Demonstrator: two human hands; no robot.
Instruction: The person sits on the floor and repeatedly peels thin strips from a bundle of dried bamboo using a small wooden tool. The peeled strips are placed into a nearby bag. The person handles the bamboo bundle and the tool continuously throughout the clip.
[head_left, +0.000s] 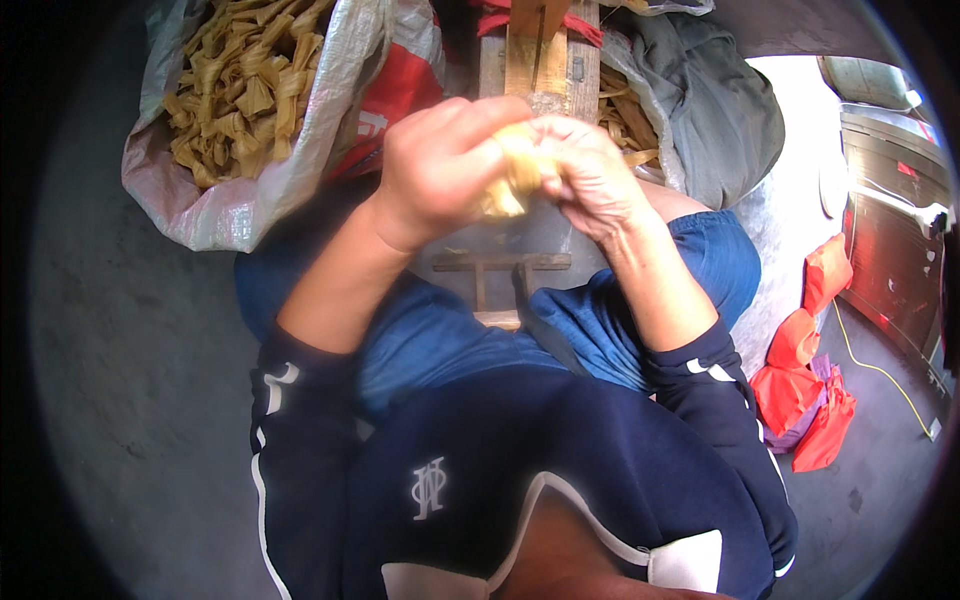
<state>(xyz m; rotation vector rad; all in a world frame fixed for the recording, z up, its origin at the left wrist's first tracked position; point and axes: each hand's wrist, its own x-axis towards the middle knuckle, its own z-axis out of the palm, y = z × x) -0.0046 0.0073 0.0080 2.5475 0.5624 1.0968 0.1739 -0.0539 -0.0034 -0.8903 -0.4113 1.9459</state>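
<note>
Both hands meet above my lap around a small, pale yellow folded strip (516, 171), slightly blurred. My left hand (450, 154) grips its left side with curled fingers and the thumb along it. From the right, my right hand (592, 169) pinches it between thumb and fingers. Parts of the strip are hidden by the fingers. To the left, a white woven sack (225, 217) stands wide at the mouth, holding many knotted tan strips (247, 90) that look dried.
Ahead is a wooden bench (491, 71) with a slotted wooden block (551, 60) and red cloth (585, 30). At right, a sack holds loose strips (626, 112) beside grey cloth (705, 105). Red bags (799, 382) and a yellow cord (877, 367) lie on the floor.
</note>
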